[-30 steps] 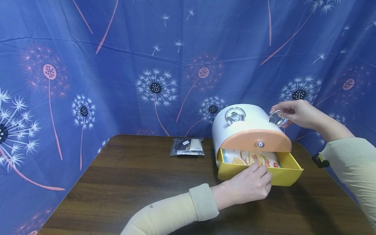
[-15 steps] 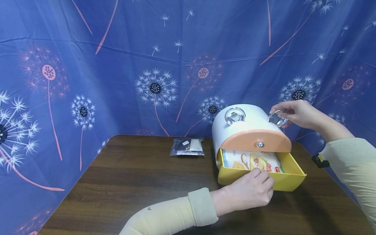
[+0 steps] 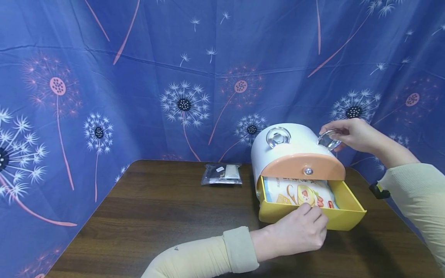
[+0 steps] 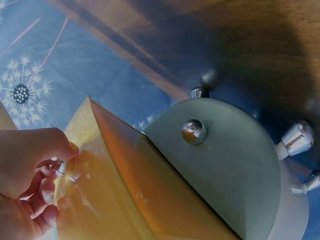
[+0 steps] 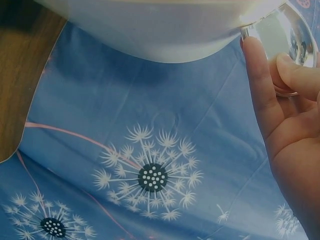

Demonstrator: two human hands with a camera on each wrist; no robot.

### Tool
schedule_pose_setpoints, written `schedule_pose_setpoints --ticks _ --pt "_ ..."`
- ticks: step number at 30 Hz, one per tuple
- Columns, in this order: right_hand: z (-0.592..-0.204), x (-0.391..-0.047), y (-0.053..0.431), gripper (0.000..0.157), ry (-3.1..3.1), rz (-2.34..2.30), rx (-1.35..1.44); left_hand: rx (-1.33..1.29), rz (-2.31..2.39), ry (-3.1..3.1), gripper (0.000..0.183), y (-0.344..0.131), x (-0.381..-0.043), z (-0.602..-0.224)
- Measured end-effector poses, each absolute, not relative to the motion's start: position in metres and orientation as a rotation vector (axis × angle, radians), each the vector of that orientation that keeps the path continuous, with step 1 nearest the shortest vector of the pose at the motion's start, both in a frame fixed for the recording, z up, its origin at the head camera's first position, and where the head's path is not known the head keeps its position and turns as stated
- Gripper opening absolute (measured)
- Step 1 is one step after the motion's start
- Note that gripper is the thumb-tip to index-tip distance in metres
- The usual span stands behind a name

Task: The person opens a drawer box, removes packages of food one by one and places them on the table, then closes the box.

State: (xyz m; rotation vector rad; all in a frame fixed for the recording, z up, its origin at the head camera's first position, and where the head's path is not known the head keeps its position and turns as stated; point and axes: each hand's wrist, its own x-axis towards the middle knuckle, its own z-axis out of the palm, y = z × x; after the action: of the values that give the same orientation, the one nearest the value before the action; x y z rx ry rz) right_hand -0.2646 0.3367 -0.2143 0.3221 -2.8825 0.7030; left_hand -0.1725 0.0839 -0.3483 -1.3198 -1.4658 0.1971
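A rounded white box with an orange front panel stands at the right of the table. Its yellow drawer is pulled out at the front and holds a printed packet. My left hand pinches the shiny knob on the drawer front between thumb and fingers. On top of the box sit two round chrome discs, one of them a free left disc. The right disc is gripped by my right hand, thumb on its face in the right wrist view.
A clear plastic packet lies at the back edge of the brown wooden table, left of the box. Behind it hangs a blue dandelion-print cloth. A small silver knob sticks out from the orange panel.
The yellow drawer has slid further out toward me, drawn by my left hand, and more of the packet inside shows. My right hand has stayed on the chrome disc.
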Motion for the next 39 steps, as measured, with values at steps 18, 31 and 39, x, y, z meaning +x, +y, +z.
schedule_pose_setpoints --ticks 18,31,39 --pt "-0.214 -0.264 0.339 0.034 -2.915 0.696 0.282 -1.306 0.203 -1.463 0.042 0.085 -0.164 -0.345" --pt "-0.214 -0.263 0.337 0.033 -2.906 0.701 0.304 -1.368 0.275 -1.582 0.038 0.091 -0.170 -0.360" --pt "-0.214 -0.264 0.337 0.034 -2.914 0.693 0.294 -1.515 0.390 -1.801 0.024 0.079 -0.162 -0.338"
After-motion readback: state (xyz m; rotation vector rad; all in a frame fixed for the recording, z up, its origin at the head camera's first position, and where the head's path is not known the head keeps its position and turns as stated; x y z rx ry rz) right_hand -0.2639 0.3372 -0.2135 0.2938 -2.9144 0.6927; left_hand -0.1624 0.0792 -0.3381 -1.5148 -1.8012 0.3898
